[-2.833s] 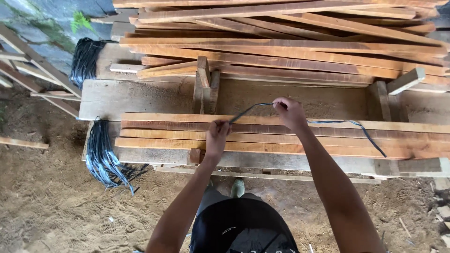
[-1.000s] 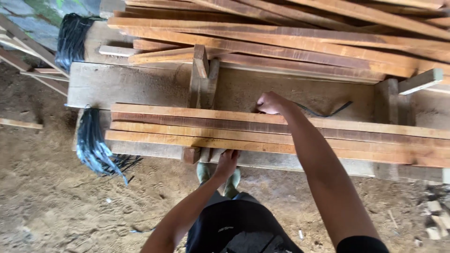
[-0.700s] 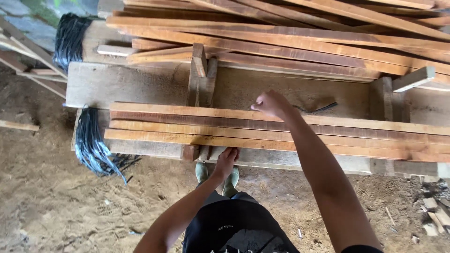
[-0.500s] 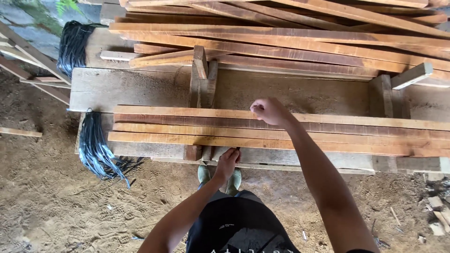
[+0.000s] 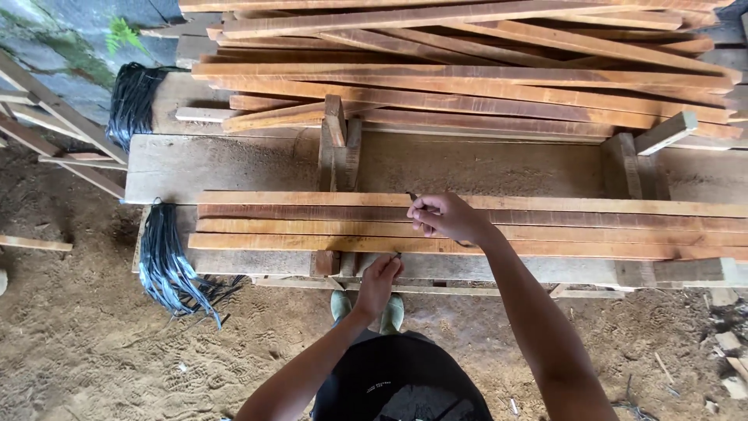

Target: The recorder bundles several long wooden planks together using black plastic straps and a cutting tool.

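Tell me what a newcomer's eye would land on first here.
First, the bundle of long orange-brown wooden slats laid side by side across the grey workbench, with the right hand pinching a thin dark strap end on top of them. The left hand grips at the bundle's near edge. Behind lies a bigger loose pile of slats, and black strap bunches hang off the bench's left end.

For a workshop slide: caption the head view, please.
Both hands, left and right, pinch a dark strap around stacked slats.
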